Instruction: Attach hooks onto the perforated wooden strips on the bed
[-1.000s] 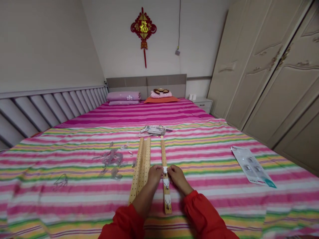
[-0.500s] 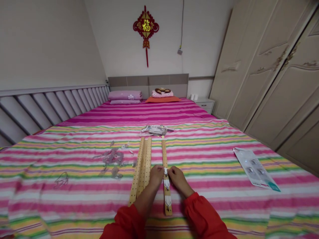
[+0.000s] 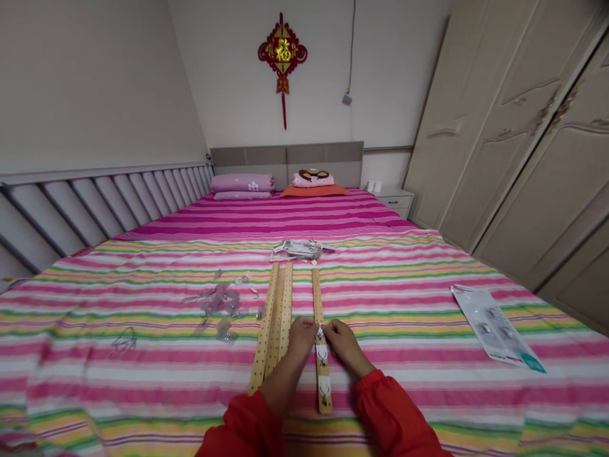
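A narrow wooden strip with small holes [image 3: 318, 295] lies lengthwise on the bed in front of me. My left hand [image 3: 302, 337] and my right hand [image 3: 343, 344] meet over it from either side. Their fingertips are closed at the edges of a small white hook [image 3: 320, 332] on the strip, partly covered by the fingers. Nearer to me on the same strip sit two more white hooks with metal parts, a middle hook [image 3: 322, 354] and a lower hook [image 3: 325, 386]. Just left of my left hand lie longer perforated wooden strips [image 3: 261, 346], side by side.
Clear plastic scraps and small bits [image 3: 219, 301] lie to the left, near a thin tangled loop [image 3: 124, 341]. A plastic packet [image 3: 299, 249] rests beyond the strips. To the right is a blister pack [image 3: 497, 327]. Pillows [image 3: 242, 183] are at the headboard.
The whole view has shifted slightly, so things sit a little further right. Both hands stay at the same hook, with hardly any movement of the fingers.
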The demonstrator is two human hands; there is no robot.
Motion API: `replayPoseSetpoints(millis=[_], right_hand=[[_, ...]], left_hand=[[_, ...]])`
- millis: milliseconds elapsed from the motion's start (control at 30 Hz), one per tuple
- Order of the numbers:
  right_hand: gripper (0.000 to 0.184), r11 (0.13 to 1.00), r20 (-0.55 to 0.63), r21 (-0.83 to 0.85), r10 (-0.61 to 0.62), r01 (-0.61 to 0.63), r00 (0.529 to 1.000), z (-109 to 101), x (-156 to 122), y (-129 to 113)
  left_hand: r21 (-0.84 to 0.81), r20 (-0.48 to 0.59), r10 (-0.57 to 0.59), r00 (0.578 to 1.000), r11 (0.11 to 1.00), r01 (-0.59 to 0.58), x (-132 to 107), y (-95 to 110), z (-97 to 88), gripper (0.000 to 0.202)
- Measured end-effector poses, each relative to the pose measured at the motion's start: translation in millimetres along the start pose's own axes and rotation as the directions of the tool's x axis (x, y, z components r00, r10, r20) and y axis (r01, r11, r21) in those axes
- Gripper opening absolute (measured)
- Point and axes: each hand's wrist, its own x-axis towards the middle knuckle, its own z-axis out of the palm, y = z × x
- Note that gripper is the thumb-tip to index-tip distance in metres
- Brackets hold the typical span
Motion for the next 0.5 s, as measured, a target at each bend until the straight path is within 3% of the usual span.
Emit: replayPoseSetpoints(millis=[300,500], right_hand=[[0.036,0.992,0.021,0.118,0.034,-0.036,0.999,1.4,-0.5,4.3],[0.047,0.971,0.035,0.234,0.036,-0.043,0.999,-1.6,-12.8,-1.8]], left_hand=[[0.010,-0.062,-0.031,0.998,0.999,0.032,0.2,-3.4,4.7,0.015],[-0.035,0.051,-0.048,0.998,0.998,0.050,-10.0,12.6,-8.1,0.012]])
